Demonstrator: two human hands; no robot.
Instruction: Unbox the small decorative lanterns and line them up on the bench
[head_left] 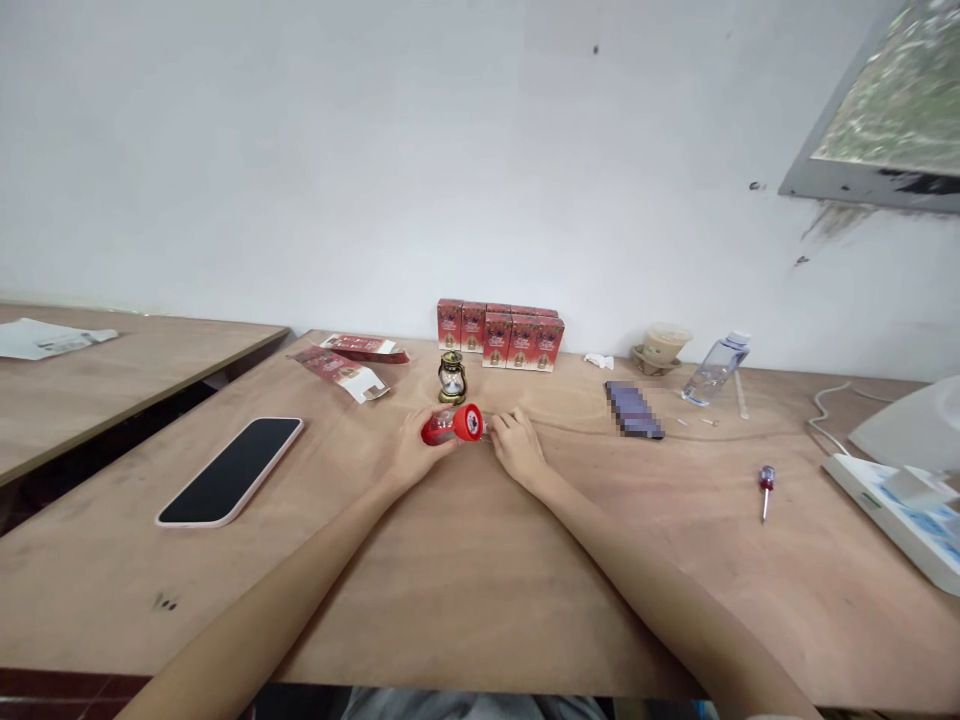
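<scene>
My left hand [412, 452] is wrapped round a small red lantern [469, 423], tipped on its side so that its round base faces right and towards me. Close by that base, my right hand [516, 446] has its fingers pinched together; what lies between them is too small to name. Just behind the red lantern, a bronze-coloured lantern [451, 380] with a clear middle stands upright on the wooden table [450, 600].
Red boxes [523, 340] stand by the wall, with opened boxes [349, 372] left of them. A pink-edged phone [232, 473] lies left. Rightward are a purple phone [634, 410], lidded cup [666, 346], bottle [715, 372], screwdriver [766, 482] and power strip [885, 505].
</scene>
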